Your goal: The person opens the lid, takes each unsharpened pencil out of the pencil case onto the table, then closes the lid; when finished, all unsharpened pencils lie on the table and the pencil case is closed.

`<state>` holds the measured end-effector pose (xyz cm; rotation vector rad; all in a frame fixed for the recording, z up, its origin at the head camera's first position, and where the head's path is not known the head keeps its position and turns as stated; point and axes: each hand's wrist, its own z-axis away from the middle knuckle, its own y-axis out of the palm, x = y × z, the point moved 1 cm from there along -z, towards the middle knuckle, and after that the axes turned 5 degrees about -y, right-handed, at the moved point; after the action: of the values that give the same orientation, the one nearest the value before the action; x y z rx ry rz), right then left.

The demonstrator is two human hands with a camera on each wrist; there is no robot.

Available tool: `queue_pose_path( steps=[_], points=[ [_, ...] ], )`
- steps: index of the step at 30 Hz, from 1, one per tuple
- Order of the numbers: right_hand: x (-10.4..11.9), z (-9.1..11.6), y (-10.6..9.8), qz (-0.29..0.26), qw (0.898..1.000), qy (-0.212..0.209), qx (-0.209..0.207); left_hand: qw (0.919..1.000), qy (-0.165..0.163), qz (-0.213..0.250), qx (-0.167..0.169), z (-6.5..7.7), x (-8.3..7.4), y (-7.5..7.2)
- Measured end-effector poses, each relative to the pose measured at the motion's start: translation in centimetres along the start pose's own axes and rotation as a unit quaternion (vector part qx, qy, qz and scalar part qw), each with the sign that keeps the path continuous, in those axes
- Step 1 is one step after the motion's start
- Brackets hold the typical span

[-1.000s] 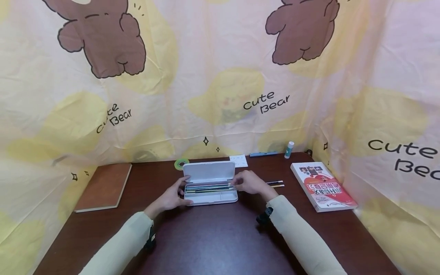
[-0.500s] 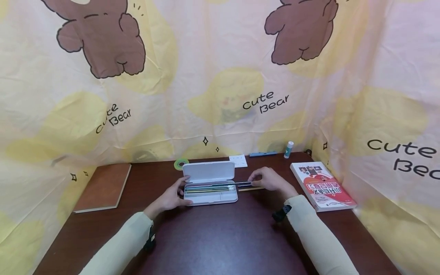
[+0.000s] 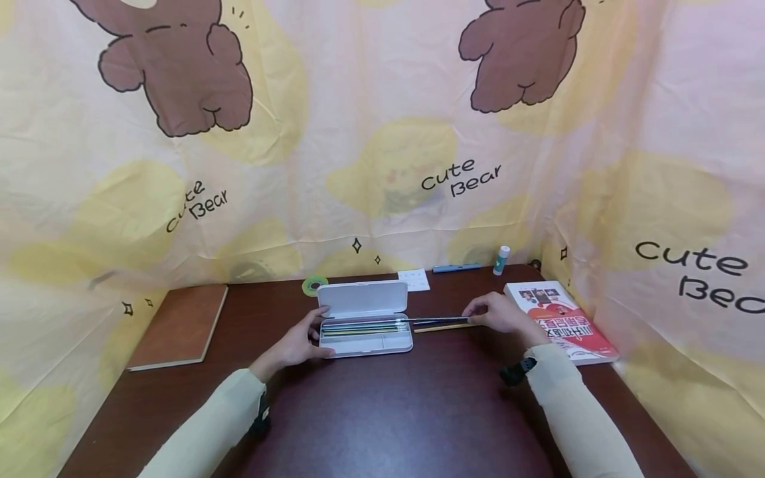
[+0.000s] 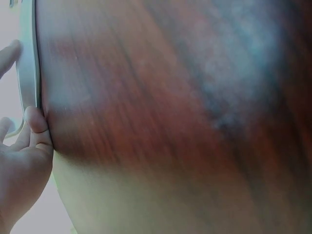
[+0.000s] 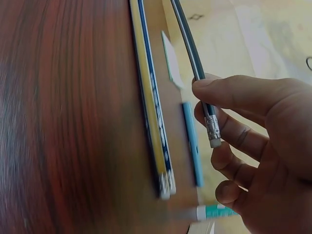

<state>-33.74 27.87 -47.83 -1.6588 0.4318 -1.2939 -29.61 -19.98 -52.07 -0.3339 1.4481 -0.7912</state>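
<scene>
A white pencil case (image 3: pixel 352 346) lies with its lid raised, and several pencils (image 3: pixel 361 328) rest in its back compartment. At its left end my left hand (image 3: pixel 299 342) grips the case, thumb at the front corner and fingers at the back; the left wrist view shows the fingers (image 4: pixel 36 119) at the rim. My right hand (image 3: pixel 496 312) pinches a dark striped pencil (image 5: pixel 190 46) between thumb and fingers near its white eraser. That pencil points left, its far end overlapping the case's right edge. Below it on the table lie a yellow pencil (image 5: pixel 148 92) and a blue patterned pencil (image 5: pixel 158 117).
Behind the case are a green tape roll (image 3: pixel 315 286), a white paper (image 3: pixel 418 279), a blue pen (image 3: pixel 457 268) and a glue stick (image 3: pixel 501 260). A brown notebook (image 3: pixel 179 328) lies left, a thick red-and-white book (image 3: pixel 564 322) right. A printed curtain (image 3: pixel 370 166) encloses the table.
My right hand has moved right, from the case's right end to near the book, drawing the dark pencil along. The left hand stays at the case.
</scene>
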Motion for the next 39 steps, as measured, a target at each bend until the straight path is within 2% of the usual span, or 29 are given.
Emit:
queue_pose_path(
  steps=[4, 11, 14, 28, 33, 39],
  points=[
    [-1.0, 0.8, -0.4, -0.005, 1.0, 0.002, 0.006, 1.0, -0.002, 0.002, 0.002, 0.0, 0.0, 0.0],
    [-2.3, 1.4, -0.3, -0.026, 0.998, 0.048, 0.029, 1.0, 0.002, 0.002, 0.001, -0.1, 0.1, -0.1],
    [-2.5, 1.4, 0.1, -0.028, 0.998, 0.044, 0.034, 1.0, 0.004, 0.001, 0.0, -0.1, 0.2, -0.1],
    [-2.8, 1.1, 1.3, 0.005, 0.997, 0.075, 0.007, 1.0, 0.003, 0.004, 0.003, -0.1, 0.1, -0.2],
    [-2.8, 1.2, 1.3, 0.0, 0.997, 0.078, 0.01, 1.0, 0.001, 0.006, 0.004, -0.1, 0.2, -0.1],
    [-2.4, 1.4, 1.0, -0.016, 0.998, 0.055, 0.001, 1.0, -0.002, -0.001, 0.001, 0.0, 0.2, -0.1]
  ],
)
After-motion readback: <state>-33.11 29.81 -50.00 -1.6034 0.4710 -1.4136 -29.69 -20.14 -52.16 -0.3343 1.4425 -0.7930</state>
